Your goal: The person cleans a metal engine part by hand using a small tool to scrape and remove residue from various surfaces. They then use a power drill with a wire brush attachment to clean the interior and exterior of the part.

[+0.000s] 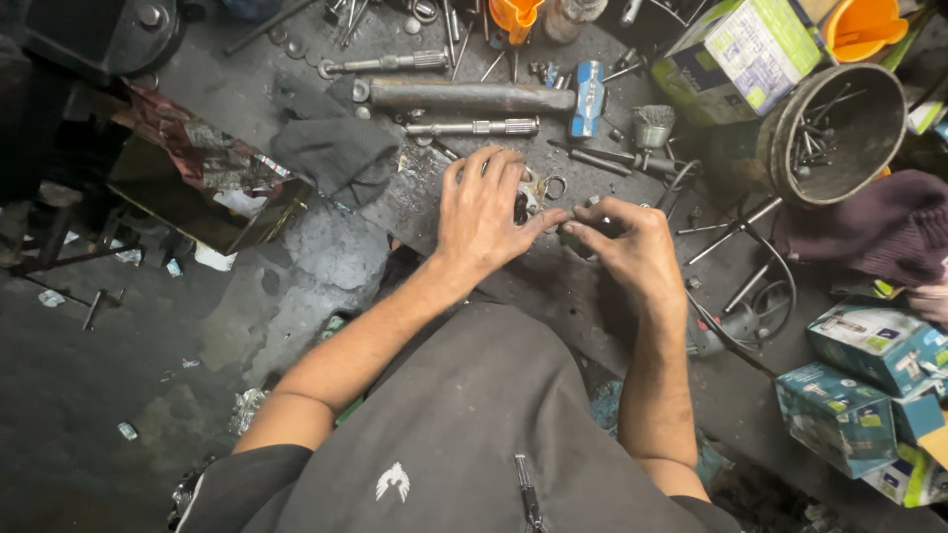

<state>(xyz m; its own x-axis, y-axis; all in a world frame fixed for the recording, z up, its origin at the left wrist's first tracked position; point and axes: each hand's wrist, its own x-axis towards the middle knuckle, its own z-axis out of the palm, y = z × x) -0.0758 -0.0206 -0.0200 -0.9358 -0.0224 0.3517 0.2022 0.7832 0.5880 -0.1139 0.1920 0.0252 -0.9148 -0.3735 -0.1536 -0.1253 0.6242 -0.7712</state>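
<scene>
left hand (481,212) flat on bench (326,262) | right hand (632,242) pinching small part | hammer (494,96) beyond

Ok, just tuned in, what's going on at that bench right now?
A person leans over a grimy workbench, both hands meeting over a small dark metal part. The left hand lies flat with fingers spread, its fingertips touching the part, while the right hand pinches it. What the part is cannot be told. A hammer lies just beyond the hands, a metal bucket of rods to the right, and boxes at the near right.
</scene>
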